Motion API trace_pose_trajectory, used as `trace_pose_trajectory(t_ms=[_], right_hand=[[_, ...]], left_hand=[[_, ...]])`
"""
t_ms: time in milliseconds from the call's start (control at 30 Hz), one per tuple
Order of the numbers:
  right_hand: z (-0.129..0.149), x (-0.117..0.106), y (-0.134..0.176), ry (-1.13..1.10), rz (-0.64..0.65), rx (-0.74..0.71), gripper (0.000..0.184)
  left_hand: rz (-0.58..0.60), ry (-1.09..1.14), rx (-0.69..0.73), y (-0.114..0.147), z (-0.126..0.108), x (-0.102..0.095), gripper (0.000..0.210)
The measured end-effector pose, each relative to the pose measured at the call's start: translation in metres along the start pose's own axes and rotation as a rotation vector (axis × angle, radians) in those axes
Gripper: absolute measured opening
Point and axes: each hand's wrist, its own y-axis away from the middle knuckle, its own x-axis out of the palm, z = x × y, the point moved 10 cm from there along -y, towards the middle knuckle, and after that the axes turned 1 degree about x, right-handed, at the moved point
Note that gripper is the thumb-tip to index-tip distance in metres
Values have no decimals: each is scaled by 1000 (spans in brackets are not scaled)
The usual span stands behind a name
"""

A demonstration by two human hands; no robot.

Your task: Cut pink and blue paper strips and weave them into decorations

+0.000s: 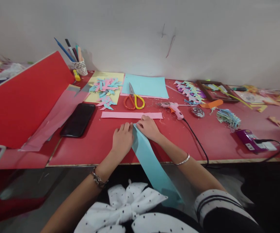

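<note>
A long light blue paper strip (149, 158) runs from the table down over its front edge toward my lap. At its far end my left hand (123, 137) closes on the left side, fingers curled over the paper. My right hand (149, 127) pinches the same end from the right, fingertips close to the left ones. Just beyond my hands lies a flat pink paper strip (130, 115). Behind it are scissors (134, 97) with one red and one yellow handle, blades partly spread. A pink glue gun (172, 108) rests to the right.
At left are a black phone (78, 120), pink paper sheets (55, 116) and a leaning red board (30, 100). Cut paper pieces (106, 87), a blue sheet (145, 84) and a pen cup (80, 67) stand at the back. The cord (198, 145) crosses the front edge, right.
</note>
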Motion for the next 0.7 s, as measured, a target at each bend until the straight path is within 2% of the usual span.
trace_pose_trajectory(t_ms=[300, 533, 700], right_hand=[[-7, 0, 3, 24, -42, 18, 24], [-16, -5, 5, 2, -73, 47, 25], [-17, -9, 9, -127, -45, 104, 33]], left_hand=[[18, -31, 50, -4, -10, -3, 37], [84, -2, 7, 16, -12, -2, 43], [83, -15, 0, 19, -17, 1, 45]])
